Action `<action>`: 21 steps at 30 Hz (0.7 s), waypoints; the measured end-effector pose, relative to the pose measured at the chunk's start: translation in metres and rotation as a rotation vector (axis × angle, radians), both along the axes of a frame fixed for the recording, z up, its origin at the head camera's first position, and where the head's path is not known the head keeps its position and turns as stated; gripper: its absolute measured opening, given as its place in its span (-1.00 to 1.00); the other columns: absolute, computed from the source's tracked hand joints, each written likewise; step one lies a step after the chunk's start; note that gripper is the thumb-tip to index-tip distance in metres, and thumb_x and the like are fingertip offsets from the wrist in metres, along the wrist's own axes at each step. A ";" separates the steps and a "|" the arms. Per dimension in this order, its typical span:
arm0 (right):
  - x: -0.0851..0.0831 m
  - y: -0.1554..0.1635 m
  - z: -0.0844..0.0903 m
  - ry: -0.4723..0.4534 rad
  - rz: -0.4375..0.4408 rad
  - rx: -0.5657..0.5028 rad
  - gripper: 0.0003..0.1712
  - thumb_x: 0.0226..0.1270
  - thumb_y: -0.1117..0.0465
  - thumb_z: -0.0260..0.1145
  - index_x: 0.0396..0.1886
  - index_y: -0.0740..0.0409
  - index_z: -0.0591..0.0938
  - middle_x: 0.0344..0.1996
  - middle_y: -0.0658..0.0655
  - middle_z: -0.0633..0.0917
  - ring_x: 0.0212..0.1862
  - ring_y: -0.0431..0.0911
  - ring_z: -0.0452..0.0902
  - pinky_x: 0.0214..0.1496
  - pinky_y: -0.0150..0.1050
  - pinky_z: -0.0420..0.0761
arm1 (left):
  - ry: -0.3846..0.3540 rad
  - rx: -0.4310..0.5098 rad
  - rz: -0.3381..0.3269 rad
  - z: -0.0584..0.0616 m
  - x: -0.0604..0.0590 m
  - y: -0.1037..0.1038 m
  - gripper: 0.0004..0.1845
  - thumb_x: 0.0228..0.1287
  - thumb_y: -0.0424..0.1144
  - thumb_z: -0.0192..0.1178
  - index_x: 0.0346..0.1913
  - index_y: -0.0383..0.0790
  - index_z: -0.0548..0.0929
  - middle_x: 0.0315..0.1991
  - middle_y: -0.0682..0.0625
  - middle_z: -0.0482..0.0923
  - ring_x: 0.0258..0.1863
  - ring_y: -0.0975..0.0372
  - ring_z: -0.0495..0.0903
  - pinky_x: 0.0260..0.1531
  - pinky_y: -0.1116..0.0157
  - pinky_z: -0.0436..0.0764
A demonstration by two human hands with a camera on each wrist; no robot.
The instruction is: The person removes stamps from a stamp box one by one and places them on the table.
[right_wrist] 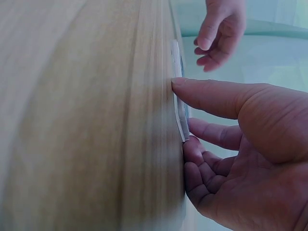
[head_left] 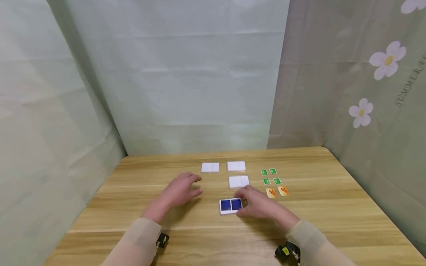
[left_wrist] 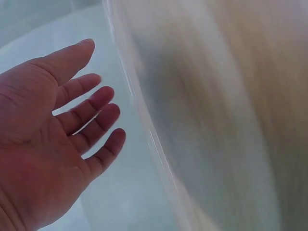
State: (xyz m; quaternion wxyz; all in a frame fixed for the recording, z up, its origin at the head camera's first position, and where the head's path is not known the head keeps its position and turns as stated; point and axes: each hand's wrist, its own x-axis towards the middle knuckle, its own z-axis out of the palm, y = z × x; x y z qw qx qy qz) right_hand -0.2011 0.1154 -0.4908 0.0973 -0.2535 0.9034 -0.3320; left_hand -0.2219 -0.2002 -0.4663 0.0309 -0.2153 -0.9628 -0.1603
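A white rectangular card point(head_left: 226, 205) with two dark blue squares on its face lies near the middle of the table. My right hand point(head_left: 257, 203) holds it by its right end, the thumb point(right_wrist: 207, 96) at one long edge and fingertips around the corner opposite. Seen edge-on in the right wrist view, the card point(right_wrist: 179, 113) is thin and close against the wood. To the left of it, my left hand point(head_left: 181, 189) hovers over the table with nothing in it. Its fingers are spread and slightly bent in the left wrist view, palm showing.
Behind the held card are several blank white cards point(head_left: 239, 181), each with a faint dividing line. On the right lie several small green squares point(head_left: 266, 181) and two orange-patterned squares point(head_left: 271, 193). Hanging cloth point(head_left: 186, 92) encloses the wooden table point(head_left: 332, 207) at the back and sides.
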 end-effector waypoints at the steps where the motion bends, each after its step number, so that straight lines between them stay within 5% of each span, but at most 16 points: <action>1: 0.000 0.000 0.000 0.000 0.000 -0.001 -0.45 0.19 0.20 0.75 0.16 0.12 0.75 0.06 0.13 0.66 0.05 -0.01 0.57 0.15 0.10 0.66 | -0.014 0.006 -0.005 -0.001 0.002 0.004 -0.53 0.50 -0.15 0.48 0.31 -0.34 0.70 0.21 -0.22 0.70 0.26 -0.13 0.65 0.35 -0.14 0.58; 13: 0.002 0.000 0.001 0.003 0.003 0.003 -0.47 0.18 0.19 0.75 0.13 0.10 0.75 0.04 0.13 0.66 0.03 -0.01 0.57 0.13 0.12 0.65 | -0.092 0.099 -0.131 -0.004 0.023 0.040 -0.41 0.45 -0.10 0.52 0.37 -0.39 0.66 0.21 -0.22 0.70 0.23 -0.09 0.65 0.33 -0.14 0.60; 21: 0.001 0.000 0.000 -0.005 0.018 -0.015 -0.48 0.21 0.21 0.74 0.14 0.11 0.74 0.04 0.14 0.64 0.02 -0.01 0.56 0.10 0.09 0.67 | -0.138 0.116 -0.159 -0.005 0.031 0.054 -0.32 0.35 -0.05 0.60 0.39 -0.35 0.64 0.20 -0.19 0.70 0.18 -0.02 0.67 0.26 -0.10 0.65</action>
